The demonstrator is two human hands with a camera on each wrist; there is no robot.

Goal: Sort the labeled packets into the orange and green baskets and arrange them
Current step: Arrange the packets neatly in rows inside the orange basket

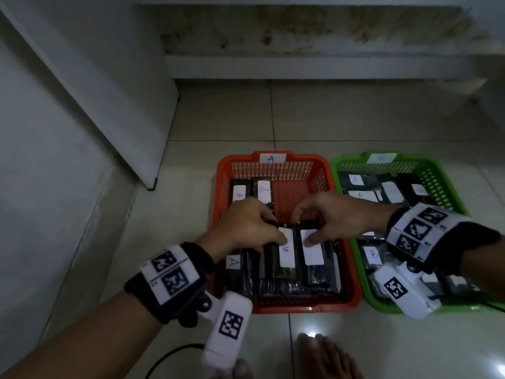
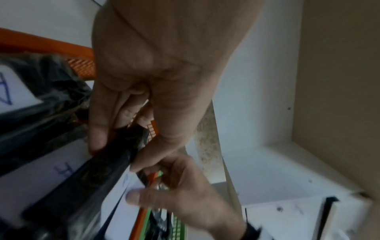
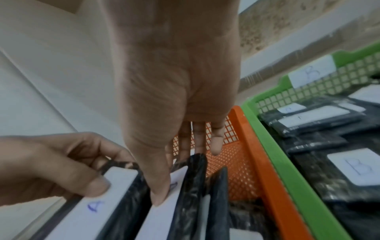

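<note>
On the pale tiled floor (image 1: 232,119), the left hand (image 1: 243,228) pinches the far end of a black plastic-wrapped packet with a white "A" label (image 1: 286,248), thumb on the label. Beside it, the right hand (image 1: 336,214) pinches a neighbouring black packet with a white label (image 1: 311,247). Both packets sit in the orange mesh plastic basket (image 1: 276,164). Touching its right side, the green mesh plastic basket (image 1: 442,181) holds black "B"-labelled packets (image 1: 373,255).

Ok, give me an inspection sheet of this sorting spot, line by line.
Surface: pale tiled floor, baskets side by side.
Job's things: orange basket tagged A, holding A packets; green basket tagged B, holding B packets.
Clutter: nothing seen.
Hands: left hand pinches an A packet; right hand pinches the next packet.
Cables: black cable on the floor.
Surroundings: white panel, stained wall, bare feet.
</note>
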